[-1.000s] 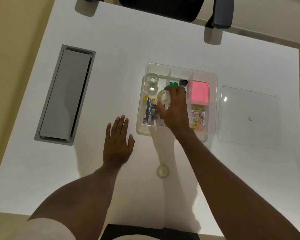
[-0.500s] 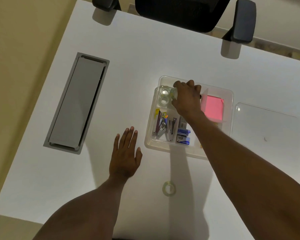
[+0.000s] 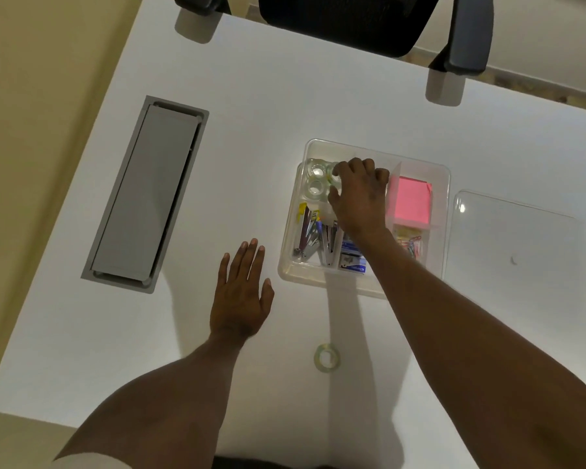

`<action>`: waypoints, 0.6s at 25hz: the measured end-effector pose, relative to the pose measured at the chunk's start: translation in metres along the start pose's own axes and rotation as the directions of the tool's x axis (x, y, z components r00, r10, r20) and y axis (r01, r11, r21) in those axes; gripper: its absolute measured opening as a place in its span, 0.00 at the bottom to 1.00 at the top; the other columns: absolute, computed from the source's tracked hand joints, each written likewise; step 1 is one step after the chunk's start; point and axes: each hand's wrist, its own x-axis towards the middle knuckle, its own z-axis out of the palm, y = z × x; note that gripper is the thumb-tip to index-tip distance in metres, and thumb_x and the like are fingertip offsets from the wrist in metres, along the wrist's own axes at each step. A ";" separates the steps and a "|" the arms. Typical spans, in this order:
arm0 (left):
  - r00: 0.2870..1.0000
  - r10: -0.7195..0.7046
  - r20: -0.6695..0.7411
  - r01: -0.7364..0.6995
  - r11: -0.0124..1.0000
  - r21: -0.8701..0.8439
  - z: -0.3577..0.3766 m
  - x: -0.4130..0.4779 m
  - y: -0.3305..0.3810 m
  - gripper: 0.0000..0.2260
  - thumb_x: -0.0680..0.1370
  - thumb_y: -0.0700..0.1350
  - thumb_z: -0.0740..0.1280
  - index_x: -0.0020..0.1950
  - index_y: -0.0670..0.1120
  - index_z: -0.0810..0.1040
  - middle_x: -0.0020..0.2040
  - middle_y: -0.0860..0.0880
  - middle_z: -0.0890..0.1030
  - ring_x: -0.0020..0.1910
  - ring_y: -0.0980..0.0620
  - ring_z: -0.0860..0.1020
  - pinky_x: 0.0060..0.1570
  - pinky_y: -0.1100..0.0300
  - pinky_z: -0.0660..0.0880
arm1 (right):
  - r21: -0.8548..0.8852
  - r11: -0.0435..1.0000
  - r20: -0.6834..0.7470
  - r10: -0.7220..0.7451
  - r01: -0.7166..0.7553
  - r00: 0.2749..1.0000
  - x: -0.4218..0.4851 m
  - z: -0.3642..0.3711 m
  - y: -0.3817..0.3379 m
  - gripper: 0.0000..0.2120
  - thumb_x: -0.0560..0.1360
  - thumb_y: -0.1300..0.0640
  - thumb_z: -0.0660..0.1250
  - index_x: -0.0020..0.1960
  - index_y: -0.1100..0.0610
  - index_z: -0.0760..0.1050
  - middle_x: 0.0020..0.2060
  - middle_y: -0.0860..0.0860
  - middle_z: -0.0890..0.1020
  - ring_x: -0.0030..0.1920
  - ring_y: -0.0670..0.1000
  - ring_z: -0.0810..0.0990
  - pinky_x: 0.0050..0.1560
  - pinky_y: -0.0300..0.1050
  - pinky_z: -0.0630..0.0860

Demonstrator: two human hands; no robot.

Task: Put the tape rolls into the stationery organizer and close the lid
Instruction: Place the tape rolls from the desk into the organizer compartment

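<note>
White desk (image 3: pixel 318 96) seen from above, with a black office chair (image 3: pixel 345 18) pushed in at the far side (only its backrest and armrests make it into the shot) and a grey cable hatch (image 3: pixel 146 194) set into the desktop on the left.

No readable writing anywhere, tbh. There's a blue-and-white box (image 3: pixel 352 257) in the clear stationery organizer (image 3: pixel 445 198) that clearly has print on it, but it's too blurry to read; looks like a staples box, can't swear to it.

The organizer sits mid-desk, lid off. Its far-left compartment has two clear tape rolls (image 3: pixel 315 179) lying flat, and a third roll (image 3: pixel 335 174) is right beside them, mostly hidden under the right hand (image 3: pixel 361 194). That hand is curled over the roll with fingertips down on it, but I can't tell if it's actually pinching it or just touching. The arm also blocks the middle of the box. The near-left section holds nail clippers and similar metal bits (image 3: pixel 313 235), a pink sticky-note pad (image 3: pixel 411 199) fills the far-right section, and coloured paper clips (image 3: pixel 413 242) peek out below it.

The clear lid (image 3: pixel 511 238) lies flat on the desk just right of the organizer. One more tape roll (image 3: pixel 326 357) sits alone on the desk near the front edge, between the two forearms.

Left hand (image 3: pixel 241 296) is flat on the desk, palm down, fingers spread, holding nothing.
</note>
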 end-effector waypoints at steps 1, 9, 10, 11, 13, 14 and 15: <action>1.000 0.000 -0.002 0.000 1.000 0.002 0.000 0.000 0.000 0.30 0.86 0.57 0.48 0.88 0.51 0.51 0.88 0.51 0.52 0.88 0.51 0.50 0.87 0.44 0.51 | 0.029 1.000 -0.050 -0.006 0.007 0.999 -0.011 0.000 -0.003 0.10 0.74 0.56 0.68 0.55 0.54 0.78 0.49 0.51 0.81 0.55 0.57 0.75 0.56 0.55 0.68; 1.000 0.005 -0.010 -0.005 1.000 0.009 -0.003 0.001 0.002 0.29 0.86 0.57 0.49 0.87 0.49 0.55 0.87 0.48 0.56 0.88 0.49 0.53 0.85 0.41 0.55 | 0.324 0.946 -0.215 0.094 -0.019 0.972 -0.145 0.024 -0.031 0.04 0.77 0.55 0.66 0.50 0.53 0.75 0.42 0.50 0.81 0.47 0.52 0.76 0.53 0.49 0.68; 1.000 0.005 -0.010 -0.005 1.000 0.009 -0.004 0.001 0.002 0.29 0.86 0.57 0.49 0.87 0.49 0.55 0.87 0.48 0.56 0.88 0.48 0.54 0.85 0.41 0.55 | 0.364 0.931 -0.209 0.113 -0.030 0.971 -0.163 0.027 -0.035 0.03 0.77 0.55 0.67 0.50 0.53 0.74 0.42 0.50 0.81 0.47 0.52 0.76 0.52 0.49 0.68; 1.000 0.005 -0.008 -0.005 1.000 0.010 -0.005 0.001 0.003 0.29 0.86 0.58 0.49 0.87 0.49 0.56 0.87 0.48 0.57 0.88 0.48 0.54 0.85 0.41 0.55 | 0.393 0.918 -0.192 0.132 -0.047 0.972 -0.179 0.030 -0.037 0.04 0.76 0.55 0.67 0.49 0.51 0.73 0.41 0.49 0.80 0.46 0.51 0.75 0.52 0.49 0.69; 1.000 0.008 -0.010 -0.008 1.000 0.003 -0.007 0.000 0.004 0.29 0.86 0.58 0.49 0.87 0.49 0.56 0.87 0.48 0.57 0.88 0.48 0.54 0.85 0.42 0.54 | 0.423 0.902 -0.139 0.162 -0.089 0.977 -0.211 0.036 -0.038 0.05 0.76 0.53 0.68 0.50 0.49 0.72 0.42 0.47 0.80 0.46 0.50 0.75 0.52 0.47 0.69; 1.000 0.009 -0.017 -0.009 1.000 -0.005 -0.007 0.000 0.004 0.29 0.86 0.57 0.49 0.86 0.48 0.56 0.87 0.48 0.57 0.88 0.48 0.54 0.85 0.42 0.53 | 0.425 0.899 -0.101 0.167 -0.110 0.981 -0.226 0.040 -0.036 0.05 0.77 0.51 0.68 0.50 0.49 0.73 0.44 0.46 0.80 0.47 0.49 0.75 0.53 0.46 0.68; 1.000 0.010 -0.025 -0.010 1.000 -0.013 -0.008 -0.001 0.004 0.29 0.86 0.57 0.51 0.86 0.48 0.57 0.87 0.48 0.57 0.88 0.48 0.54 0.86 0.42 0.53 | 0.419 0.898 -0.054 0.172 -0.134 0.984 -0.241 0.044 -0.033 0.07 0.77 0.47 0.67 0.52 0.49 0.73 0.46 0.45 0.80 0.49 0.48 0.76 0.54 0.44 0.67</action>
